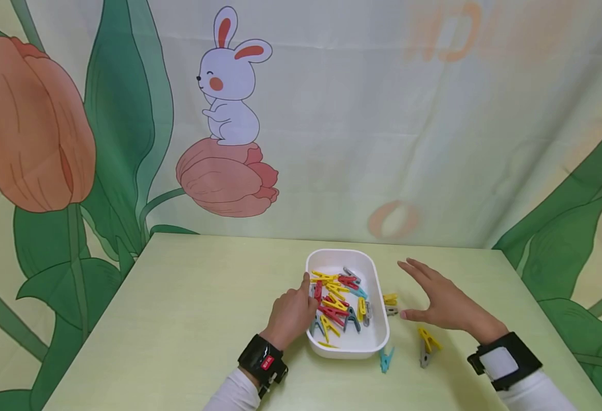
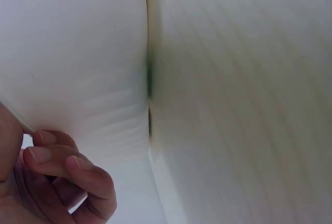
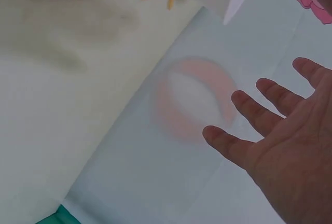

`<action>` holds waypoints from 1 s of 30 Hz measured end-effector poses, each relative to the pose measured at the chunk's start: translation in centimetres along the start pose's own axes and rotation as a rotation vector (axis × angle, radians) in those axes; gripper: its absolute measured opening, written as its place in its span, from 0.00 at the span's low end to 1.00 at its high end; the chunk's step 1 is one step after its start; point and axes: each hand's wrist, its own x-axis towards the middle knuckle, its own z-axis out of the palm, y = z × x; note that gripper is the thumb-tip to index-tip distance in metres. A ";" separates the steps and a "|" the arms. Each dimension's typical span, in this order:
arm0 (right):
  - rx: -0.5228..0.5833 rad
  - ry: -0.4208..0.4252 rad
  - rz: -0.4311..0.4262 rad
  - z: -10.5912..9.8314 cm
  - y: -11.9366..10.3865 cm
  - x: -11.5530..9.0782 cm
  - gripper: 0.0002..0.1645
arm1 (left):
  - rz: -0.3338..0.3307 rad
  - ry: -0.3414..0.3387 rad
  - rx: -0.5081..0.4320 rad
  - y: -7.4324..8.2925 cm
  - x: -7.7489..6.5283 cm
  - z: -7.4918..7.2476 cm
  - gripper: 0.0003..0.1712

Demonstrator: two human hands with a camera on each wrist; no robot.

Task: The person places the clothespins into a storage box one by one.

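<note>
A white plastic tub point(image 1: 352, 345) stands on the table, with several red, yellow, blue and grey clothespins point(image 1: 334, 311) lying loose inside. My left hand point(image 1: 292, 314) grips the tub's left rim. In the left wrist view its fingers point(image 2: 93, 175) curl against the tub's outer wall point(image 2: 78, 68). To the right of the tub, my right hand point(image 1: 442, 299) is held over the table with fingers spread and nothing in them. Beneath it lie a yellow clothespin point(image 1: 429, 339) and a grey clothespin point(image 1: 425, 358), touching each other.
Close against the tub's right side are another yellow clothespin point(image 1: 390, 299) and a grey one point(image 1: 392, 311). A blue clothespin point(image 1: 386, 361) lies at its front right corner. Behind the pale table point(image 1: 219, 285) hangs a printed cloth point(image 1: 332, 142) with a rabbit and tulips.
</note>
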 end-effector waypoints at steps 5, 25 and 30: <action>-0.005 -0.010 0.020 1.7 1.0 -1.1 0.61 | 0.005 -0.001 -0.010 0.0 0.0 0.1 0.38; -0.001 -0.170 0.196 7.3 3.4 -2.9 0.62 | -0.003 -0.012 -0.018 -0.1 0.0 0.0 0.38; -0.002 -0.210 0.233 8.0 3.4 -3.0 0.60 | -0.006 -0.012 -0.023 -0.1 -0.1 0.0 0.38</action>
